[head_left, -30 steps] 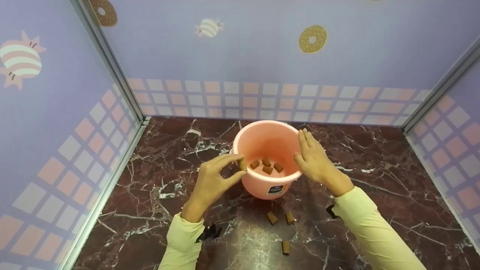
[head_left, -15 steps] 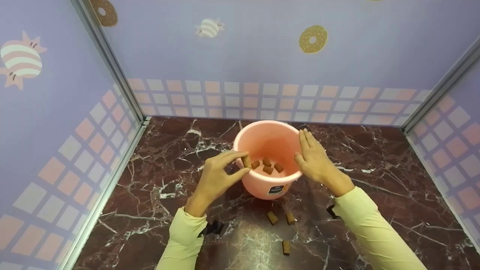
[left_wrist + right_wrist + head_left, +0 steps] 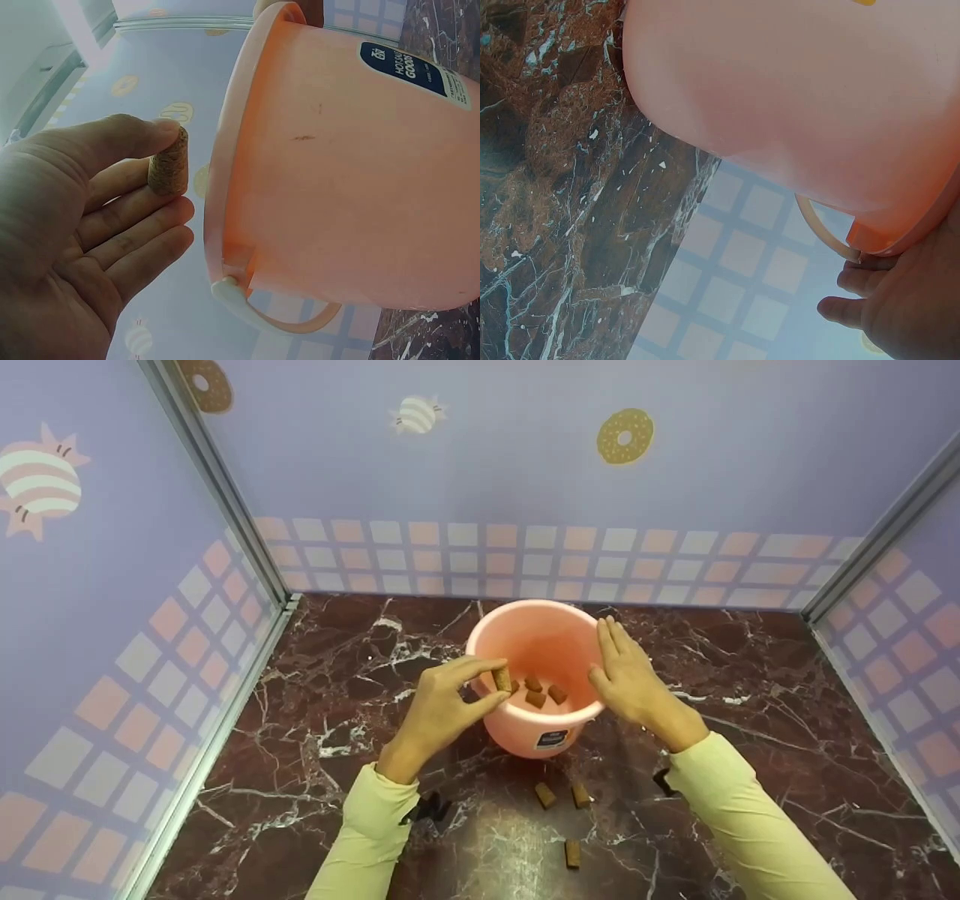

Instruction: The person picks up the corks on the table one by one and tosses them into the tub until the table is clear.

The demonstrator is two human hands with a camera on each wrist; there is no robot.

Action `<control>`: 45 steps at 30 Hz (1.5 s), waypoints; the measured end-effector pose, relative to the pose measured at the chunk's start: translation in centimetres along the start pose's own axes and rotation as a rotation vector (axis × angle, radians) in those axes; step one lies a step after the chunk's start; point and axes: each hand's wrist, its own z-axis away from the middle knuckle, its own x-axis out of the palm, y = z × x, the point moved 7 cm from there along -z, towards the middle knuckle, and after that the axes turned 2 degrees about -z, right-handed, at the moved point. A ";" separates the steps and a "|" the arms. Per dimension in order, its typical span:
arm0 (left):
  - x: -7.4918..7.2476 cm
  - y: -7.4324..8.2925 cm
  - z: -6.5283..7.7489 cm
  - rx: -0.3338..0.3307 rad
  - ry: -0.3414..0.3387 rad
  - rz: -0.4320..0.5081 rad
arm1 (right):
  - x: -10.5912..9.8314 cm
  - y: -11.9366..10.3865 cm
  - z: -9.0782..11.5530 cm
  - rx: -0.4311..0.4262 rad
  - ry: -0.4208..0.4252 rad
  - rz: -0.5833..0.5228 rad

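My left hand [image 3: 442, 701] pinches a brown cork [image 3: 502, 679] between thumb and fingertips, just over the near-left rim of a pink bucket [image 3: 517, 735]. In the left wrist view the cork [image 3: 169, 166] is a rough cylinder beside the bucket's rim, the other fingers spread below it. My right hand [image 3: 634, 682] rests on the bucket's right rim with fingers straight and thumb over the edge. Several corks [image 3: 535, 700] lie on the bucket's floor, one partly hidden behind the held cork. In the right wrist view some fingers [image 3: 841, 310] show below the rim, near the handle.
Three corks lie on the dark marble tabletop [image 3: 360, 660]: two near the bucket, a third cork [image 3: 572, 854] closer to me. The bucket's pale handle [image 3: 277, 319] hangs at its side. Patterned purple panels [image 3: 510, 472] enclose the back and sides.
My left hand has moved right and slightly forward, carrying the pinched cork from outside the rim to over the bucket's opening. My right hand and the bucket stay in place.
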 end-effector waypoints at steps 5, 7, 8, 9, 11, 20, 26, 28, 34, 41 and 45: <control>0.3 -0.1 -0.2 0.017 -0.009 0.000 | 0.0 0.1 0.0 0.003 -0.005 -0.002; 0.5 -0.1 -0.3 0.020 -0.015 0.001 | 0.0 0.1 0.0 0.005 -0.007 -0.001; 0.6 -0.2 -0.3 0.020 -0.018 0.002 | 0.0 0.1 0.0 0.006 -0.008 -0.003; 0.6 -0.2 -0.3 0.019 -0.022 0.002 | 0.0 0.1 0.0 0.007 -0.008 -0.002; 0.8 -0.4 -0.4 0.015 -0.030 0.004 | 0.0 0.0 0.0 0.006 -0.007 -0.002; 1.1 -0.7 -0.6 0.001 -0.050 0.020 | -0.1 0.0 0.0 0.004 0.001 -0.003; 1.2 -0.7 -0.7 -0.005 -0.055 0.012 | 0.0 0.1 0.0 0.010 -0.005 -0.010; 1.2 -0.8 -0.7 -0.012 -0.058 0.009 | 0.1 0.1 0.0 0.016 -0.014 -0.010; 1.4 -0.9 -0.7 -0.022 -0.062 0.003 | 0.2 0.3 0.0 0.014 -0.016 -0.007; 1.4 -0.8 -0.8 -0.013 -0.059 -0.009 | 0.1 0.1 0.0 -0.011 0.010 -0.004; 1.5 -0.9 -0.8 -0.018 -0.060 -0.016 | 0.1 0.1 0.0 -0.008 0.011 -0.006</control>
